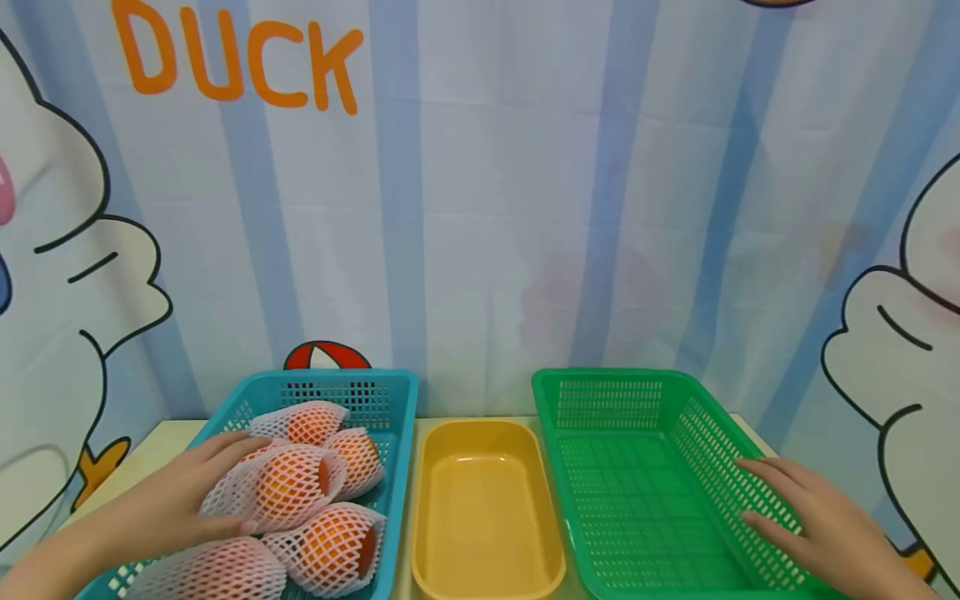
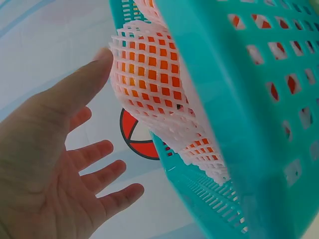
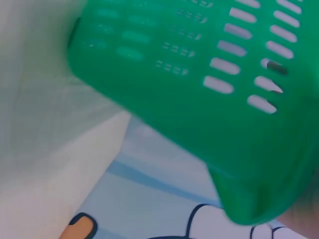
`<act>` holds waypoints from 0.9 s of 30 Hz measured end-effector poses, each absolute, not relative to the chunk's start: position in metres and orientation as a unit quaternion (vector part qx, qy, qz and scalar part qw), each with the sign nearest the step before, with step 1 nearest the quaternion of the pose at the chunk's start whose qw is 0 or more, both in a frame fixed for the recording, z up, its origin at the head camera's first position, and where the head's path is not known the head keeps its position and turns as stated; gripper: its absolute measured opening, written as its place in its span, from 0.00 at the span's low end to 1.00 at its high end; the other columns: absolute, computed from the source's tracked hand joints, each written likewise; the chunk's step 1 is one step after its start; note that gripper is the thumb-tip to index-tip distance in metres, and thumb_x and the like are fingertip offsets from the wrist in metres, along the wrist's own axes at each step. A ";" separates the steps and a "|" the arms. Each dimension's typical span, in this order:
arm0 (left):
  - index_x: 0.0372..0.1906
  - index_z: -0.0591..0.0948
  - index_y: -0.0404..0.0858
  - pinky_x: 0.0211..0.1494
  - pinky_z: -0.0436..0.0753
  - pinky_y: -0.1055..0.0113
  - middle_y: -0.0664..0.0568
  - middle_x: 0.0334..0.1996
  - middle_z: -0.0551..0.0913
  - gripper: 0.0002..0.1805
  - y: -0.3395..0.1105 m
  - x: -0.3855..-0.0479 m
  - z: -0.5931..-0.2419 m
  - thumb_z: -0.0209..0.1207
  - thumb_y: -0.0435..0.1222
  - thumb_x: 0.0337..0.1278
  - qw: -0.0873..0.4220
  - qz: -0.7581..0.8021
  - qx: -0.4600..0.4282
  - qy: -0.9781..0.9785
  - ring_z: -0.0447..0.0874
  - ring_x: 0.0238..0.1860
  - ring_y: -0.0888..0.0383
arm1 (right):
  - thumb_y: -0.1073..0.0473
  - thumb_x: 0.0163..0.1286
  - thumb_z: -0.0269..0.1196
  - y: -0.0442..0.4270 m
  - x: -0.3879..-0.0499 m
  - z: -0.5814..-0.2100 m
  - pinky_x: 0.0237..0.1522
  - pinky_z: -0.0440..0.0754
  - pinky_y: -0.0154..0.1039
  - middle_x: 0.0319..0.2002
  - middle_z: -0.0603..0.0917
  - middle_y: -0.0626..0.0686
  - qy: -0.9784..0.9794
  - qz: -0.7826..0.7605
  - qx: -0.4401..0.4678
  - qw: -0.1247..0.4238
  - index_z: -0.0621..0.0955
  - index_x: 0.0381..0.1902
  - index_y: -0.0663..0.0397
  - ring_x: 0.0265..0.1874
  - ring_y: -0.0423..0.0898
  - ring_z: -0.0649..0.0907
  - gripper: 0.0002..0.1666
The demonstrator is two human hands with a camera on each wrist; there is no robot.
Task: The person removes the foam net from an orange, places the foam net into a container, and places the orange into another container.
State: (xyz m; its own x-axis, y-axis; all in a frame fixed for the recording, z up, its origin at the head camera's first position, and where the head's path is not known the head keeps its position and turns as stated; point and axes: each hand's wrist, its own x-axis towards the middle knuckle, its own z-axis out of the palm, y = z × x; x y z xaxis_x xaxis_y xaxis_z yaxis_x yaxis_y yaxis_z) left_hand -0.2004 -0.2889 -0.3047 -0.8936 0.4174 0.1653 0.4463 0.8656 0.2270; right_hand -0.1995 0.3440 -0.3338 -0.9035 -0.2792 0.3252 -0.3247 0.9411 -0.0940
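A blue basket (image 1: 405, 467) on the left contains several round orange fruits in white foam net sleeves, one of them a fruit (image 1: 288, 487) near its middle. My left hand (image 1: 176, 500) is over the basket's left side, fingers spread and extended, the thumb beside that netted fruit. In the left wrist view, the thumb of the left hand (image 2: 55, 149) comes close to a netted fruit (image 2: 149, 69); whether it touches cannot be told. My right hand (image 1: 832, 525), fingers loosely extended, is at the right side of a green basket (image 1: 555, 483) and grips nothing visible.
Between the two baskets lies a shallow yellow tray (image 1: 487, 517). All three stand on a pale table (image 1: 176, 433). Behind it hangs a striped curtain (image 1: 487, 208) with cartoon figures and orange lettering. The green basket's slotted wall (image 3: 174, 99) fills much of the right wrist view.
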 end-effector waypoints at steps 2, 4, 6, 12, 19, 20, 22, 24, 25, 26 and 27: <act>0.64 0.66 0.35 0.47 0.71 0.35 0.32 0.60 0.65 0.46 -0.289 -0.203 -0.304 0.66 0.56 0.41 0.042 -0.133 -0.220 -0.965 0.63 0.58 0.29 | 0.45 0.59 0.65 0.349 -0.201 -0.336 0.38 0.74 0.59 0.50 0.77 0.65 -0.976 0.074 0.142 0.148 0.75 0.56 0.61 0.45 0.65 0.77 0.33; 0.65 0.65 0.36 0.47 0.70 0.35 0.32 0.61 0.64 0.46 -0.289 -0.205 -0.302 0.66 0.56 0.41 0.030 -0.135 -0.217 -0.966 0.61 0.59 0.28 | 0.45 0.59 0.65 0.354 -0.203 -0.339 0.37 0.74 0.59 0.49 0.77 0.66 -0.980 0.071 0.128 0.138 0.75 0.55 0.63 0.44 0.66 0.77 0.34; 0.65 0.65 0.36 0.47 0.69 0.34 0.32 0.61 0.64 0.46 -0.289 -0.206 -0.301 0.65 0.57 0.42 0.021 -0.137 -0.212 -0.967 0.60 0.59 0.27 | 0.45 0.58 0.65 0.358 -0.205 -0.342 0.37 0.74 0.59 0.48 0.76 0.67 -0.983 0.064 0.115 0.126 0.75 0.55 0.63 0.44 0.66 0.77 0.34; 0.65 0.65 0.37 0.46 0.69 0.34 0.30 0.61 0.64 0.45 -0.290 -0.209 -0.302 0.64 0.57 0.44 0.007 -0.157 -0.207 -0.966 0.60 0.59 0.27 | 0.46 0.57 0.66 0.368 -0.209 -0.348 0.35 0.75 0.58 0.46 0.77 0.67 -0.988 0.057 0.105 0.102 0.74 0.56 0.65 0.41 0.66 0.77 0.35; 0.65 0.65 0.36 0.46 0.70 0.34 0.30 0.60 0.64 0.45 -0.293 -0.215 -0.309 0.63 0.57 0.45 0.004 -0.164 -0.219 -0.962 0.63 0.58 0.28 | 0.45 0.59 0.64 0.373 -0.213 -0.353 0.34 0.75 0.58 0.48 0.72 0.75 -0.994 0.087 0.057 0.034 0.69 0.58 0.70 0.43 0.71 0.74 0.40; 0.65 0.65 0.35 0.46 0.70 0.34 0.30 0.60 0.65 0.45 -0.293 -0.217 -0.310 0.63 0.57 0.45 0.007 -0.166 -0.225 -0.960 0.63 0.58 0.29 | 0.45 0.59 0.64 0.373 -0.215 -0.354 0.34 0.75 0.58 0.49 0.70 0.76 -0.994 0.097 0.046 0.017 0.67 0.59 0.71 0.44 0.72 0.73 0.41; 0.64 0.65 0.35 0.47 0.69 0.34 0.30 0.60 0.65 0.45 -0.291 -0.219 -0.310 0.63 0.58 0.45 0.012 -0.167 -0.234 -0.958 0.63 0.58 0.29 | 0.46 0.60 0.64 0.374 -0.217 -0.354 0.35 0.75 0.58 0.50 0.68 0.78 -0.993 0.117 0.026 -0.019 0.64 0.61 0.73 0.45 0.73 0.72 0.43; 0.64 0.66 0.34 0.48 0.69 0.35 0.31 0.60 0.66 0.45 -0.290 -0.222 -0.309 0.64 0.57 0.44 0.019 -0.168 -0.248 -0.954 0.64 0.58 0.30 | 0.49 0.60 0.64 0.377 -0.219 -0.354 0.35 0.75 0.57 0.52 0.66 0.79 -0.990 0.136 0.012 -0.046 0.60 0.63 0.74 0.47 0.73 0.71 0.44; 0.63 0.66 0.34 0.48 0.69 0.35 0.31 0.59 0.66 0.45 -0.289 -0.222 -0.309 0.64 0.57 0.44 0.023 -0.166 -0.254 -0.953 0.64 0.58 0.30 | 0.51 0.60 0.64 0.379 -0.220 -0.354 0.36 0.75 0.57 0.53 0.65 0.80 -0.988 0.143 0.009 -0.054 0.59 0.64 0.74 0.48 0.74 0.70 0.45; 0.63 0.66 0.34 0.48 0.69 0.35 0.31 0.59 0.66 0.45 -0.288 -0.223 -0.308 0.65 0.56 0.44 0.026 -0.166 -0.258 -0.951 0.65 0.58 0.30 | 0.53 0.60 0.65 0.380 -0.222 -0.355 0.36 0.75 0.57 0.54 0.64 0.80 -0.987 0.149 0.006 -0.059 0.57 0.65 0.74 0.48 0.74 0.70 0.46; 0.63 0.66 0.34 0.48 0.69 0.35 0.31 0.59 0.66 0.45 -0.287 -0.224 -0.308 0.65 0.56 0.43 0.026 -0.165 -0.260 -0.951 0.65 0.58 0.30 | 0.56 0.59 0.65 0.381 -0.222 -0.356 0.37 0.75 0.57 0.55 0.63 0.81 -0.986 0.154 0.004 -0.061 0.56 0.65 0.74 0.49 0.75 0.69 0.46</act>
